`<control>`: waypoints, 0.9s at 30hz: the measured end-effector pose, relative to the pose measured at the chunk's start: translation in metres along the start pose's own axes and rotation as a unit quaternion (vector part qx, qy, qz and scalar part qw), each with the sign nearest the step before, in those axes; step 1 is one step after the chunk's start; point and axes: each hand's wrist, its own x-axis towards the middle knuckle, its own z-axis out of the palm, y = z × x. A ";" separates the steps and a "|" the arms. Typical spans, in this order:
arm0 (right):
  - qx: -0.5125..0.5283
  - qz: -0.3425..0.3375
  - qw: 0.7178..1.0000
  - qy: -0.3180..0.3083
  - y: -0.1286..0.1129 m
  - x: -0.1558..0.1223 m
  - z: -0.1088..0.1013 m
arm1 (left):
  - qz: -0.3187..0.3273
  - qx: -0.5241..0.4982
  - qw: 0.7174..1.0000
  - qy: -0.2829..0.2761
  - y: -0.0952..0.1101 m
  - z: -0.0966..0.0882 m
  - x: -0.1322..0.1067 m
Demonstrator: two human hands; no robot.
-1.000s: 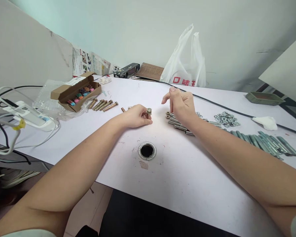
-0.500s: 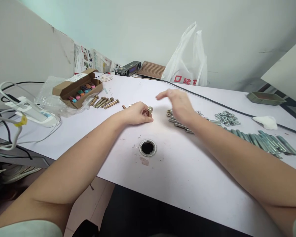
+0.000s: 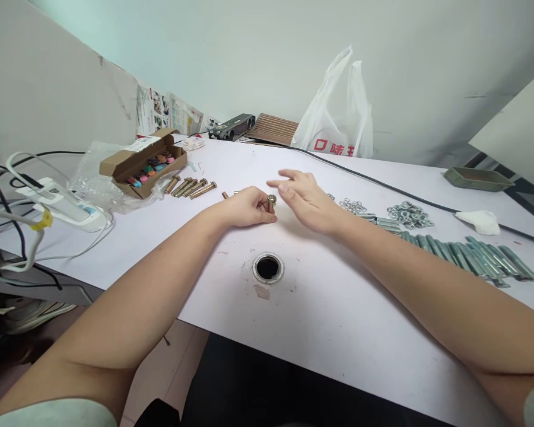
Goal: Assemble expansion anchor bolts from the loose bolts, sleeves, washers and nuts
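Observation:
Upright in my left hand (image 3: pixel 248 207) is a brass-coloured expansion bolt (image 3: pixel 272 202), its nut end on top, pinched between thumb and fingers just above the white table (image 3: pixel 329 296). My right hand (image 3: pixel 306 200) is beside it on the right, fingers stretched out toward the bolt top and holding nothing that I can see. Left of my left hand lie several brass-coloured bolts (image 3: pixel 194 187) in a row. Beyond my right wrist are small washers (image 3: pixel 352 205), a pile of nuts (image 3: pixel 410 214) and long silvery sleeves (image 3: pixel 471 255), partly covered by my forearm.
A cable hole (image 3: pixel 268 268) opens in the tabletop near me. An open cardboard box (image 3: pixel 145 166) and a power strip (image 3: pixel 66 204) with cables stand at left. A white plastic bag (image 3: pixel 336 112), a black cable (image 3: pixel 382 181) and a green tray (image 3: pixel 478 178) lie toward the back and right.
My right hand has moved left, away from the parts on the right and closer to the bolt. My left hand stays in place, still gripping the bolt.

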 end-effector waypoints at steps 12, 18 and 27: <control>-0.003 -0.016 0.999 0.045 0.000 -0.002 0.003 | -0.010 -0.016 1.000 -0.001 0.002 -0.001 -0.002; 0.034 0.005 0.994 0.101 0.001 -0.004 0.003 | -0.007 -0.033 0.999 -0.001 0.000 0.000 -0.002; 0.023 -0.013 0.991 0.134 0.003 -0.005 0.006 | -0.066 0.007 0.989 0.135 -0.003 -0.045 -0.021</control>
